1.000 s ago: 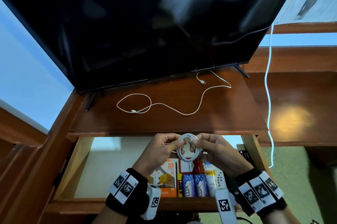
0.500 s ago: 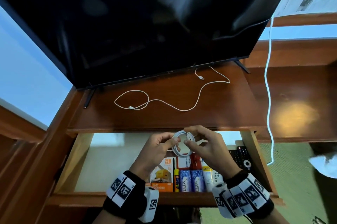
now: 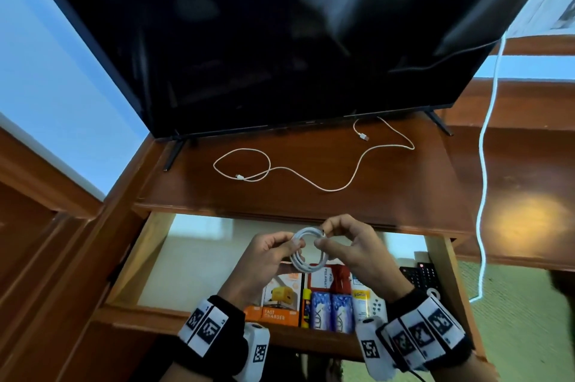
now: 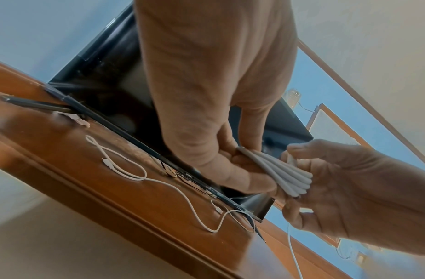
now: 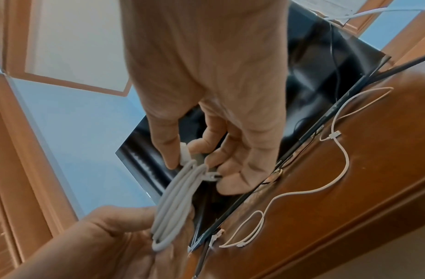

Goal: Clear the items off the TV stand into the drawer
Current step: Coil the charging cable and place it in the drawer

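A: Holding a coiled white cable (image 3: pixel 306 252) over the open drawer (image 3: pixel 146 260), both hands are busy. The left hand (image 3: pixel 264 258) pinches the coil's left side between thumb and curled fingers; the right hand (image 3: pixel 353 246) pinches its upper right, where a plug end sticks out.

B: And underneath them?

A: Down in the drawer, near its front right, stand an orange charger box (image 3: pixel 277 300), two blue packets (image 3: pixel 331 313), a white tube (image 3: pixel 362 304) and a red-and-white pack (image 3: pixel 329 277). A black remote (image 3: pixel 424 277) lies at the right wall.

B: What is left on the stand?

A: A loose white cable (image 3: pixel 311 178) snakes across the wooden TV stand (image 3: pixel 404 195), one end looped at the left, the other plug lying just under the television (image 3: pixel 264 39). Another white cord (image 3: pixel 485 164) hangs down at the right.
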